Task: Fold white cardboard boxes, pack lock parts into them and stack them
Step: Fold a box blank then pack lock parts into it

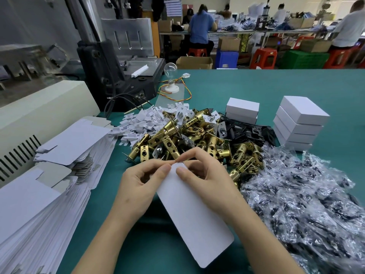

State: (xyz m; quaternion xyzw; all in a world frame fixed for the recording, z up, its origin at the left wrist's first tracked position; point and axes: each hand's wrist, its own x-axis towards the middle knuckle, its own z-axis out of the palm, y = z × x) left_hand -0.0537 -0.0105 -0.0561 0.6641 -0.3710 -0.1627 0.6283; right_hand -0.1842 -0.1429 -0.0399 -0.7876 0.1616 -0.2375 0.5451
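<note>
Flat box blank (194,212), long axis toward the person, far end pinched

Green worktop (256,86). Left: grey press machine (118,62), cream cabinet (49,101), bare light bulb (170,69). Far side: long bench (237,32) with seated workers (200,26), red stools (263,58), blue crate (227,59), green crate (304,59), open carton (194,62).

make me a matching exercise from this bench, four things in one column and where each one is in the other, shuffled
1 stacked box blanks
2 brass latches
3 folded boxes
4 single box blank

a right rear, closed and stacked
b pinched by left hand and right hand
c left side, leaning stacks
d centre, in a heap

Pairs: 1-c, 2-d, 3-a, 4-b
</note>
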